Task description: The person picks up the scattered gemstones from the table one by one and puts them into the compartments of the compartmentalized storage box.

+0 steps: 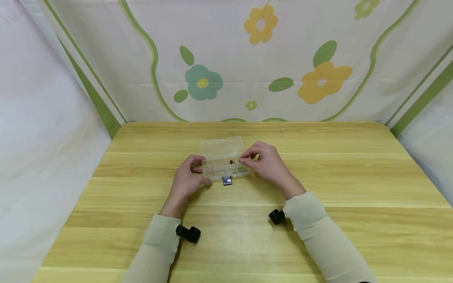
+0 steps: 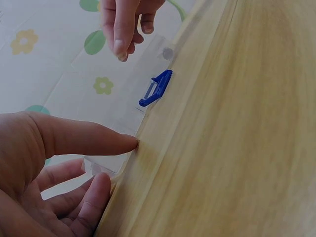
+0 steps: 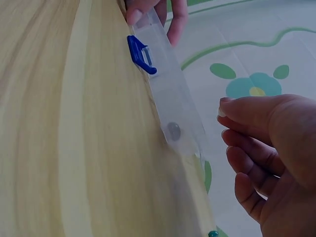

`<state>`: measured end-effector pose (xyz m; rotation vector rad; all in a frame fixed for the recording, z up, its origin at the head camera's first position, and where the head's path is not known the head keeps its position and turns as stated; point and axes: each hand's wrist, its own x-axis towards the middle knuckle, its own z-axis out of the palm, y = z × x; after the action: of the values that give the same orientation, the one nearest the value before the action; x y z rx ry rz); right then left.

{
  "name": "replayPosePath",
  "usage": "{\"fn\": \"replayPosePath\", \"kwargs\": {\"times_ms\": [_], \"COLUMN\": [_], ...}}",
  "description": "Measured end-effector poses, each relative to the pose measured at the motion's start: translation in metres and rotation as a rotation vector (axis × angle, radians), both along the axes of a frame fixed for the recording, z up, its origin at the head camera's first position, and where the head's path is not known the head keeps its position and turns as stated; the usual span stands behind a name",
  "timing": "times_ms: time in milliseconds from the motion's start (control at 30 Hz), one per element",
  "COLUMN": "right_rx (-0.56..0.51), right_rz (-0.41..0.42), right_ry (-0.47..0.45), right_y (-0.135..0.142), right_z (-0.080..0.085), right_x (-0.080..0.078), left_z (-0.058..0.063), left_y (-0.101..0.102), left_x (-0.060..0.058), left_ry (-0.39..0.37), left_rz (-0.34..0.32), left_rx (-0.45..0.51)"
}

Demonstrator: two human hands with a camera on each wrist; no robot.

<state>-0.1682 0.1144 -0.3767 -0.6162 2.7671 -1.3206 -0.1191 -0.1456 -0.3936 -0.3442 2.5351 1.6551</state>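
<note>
A clear plastic compartment box [image 1: 219, 171] lies on the table with its lid [image 1: 222, 147] raised at the back. Its blue latch [image 1: 227, 181] hangs at the front edge. One compartment holds a dark red bead [image 1: 231, 162], and a greyish round piece [image 3: 174, 131] shows through the front wall near the right end. My left hand [image 1: 186, 177] grips the box's left end, thumb at the front and fingers behind. Over the right end, my right hand [image 1: 267, 163] pinches a tiny pale piece [image 3: 221, 113] between thumb and forefinger; its kind is mostly hidden by the fingertips.
The wooden table [image 1: 247, 243] reaches back to a flowered cloth [image 1: 233, 51]. A small pale ring-like thing [image 1: 281, 131] lies near its far edge. In the right wrist view, a green bead [image 3: 213, 234] shows at the bottom. Black wrist cameras [image 1: 277, 216] sit on both sleeves.
</note>
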Motion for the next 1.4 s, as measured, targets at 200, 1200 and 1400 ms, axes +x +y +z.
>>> {"fn": "replayPosePath", "kwargs": {"times_ms": [200, 1200, 1400], "right_rx": [0.004, 0.137, 0.142], "right_rz": [0.021, 0.024, 0.017], "right_ry": [-0.003, 0.062, 0.06], "right_y": [-0.015, -0.055, -0.057], "right_z": [0.0, -0.007, -0.008], "right_x": [-0.004, -0.005, -0.005], "left_z": [0.0, 0.001, 0.001], "left_y": [0.0, -0.001, -0.001], "left_x": [0.0, 0.0, 0.0], "left_ry": [-0.001, 0.003, 0.007], "left_rz": [0.002, -0.009, -0.008], "left_rx": [0.0, 0.005, 0.004]}}
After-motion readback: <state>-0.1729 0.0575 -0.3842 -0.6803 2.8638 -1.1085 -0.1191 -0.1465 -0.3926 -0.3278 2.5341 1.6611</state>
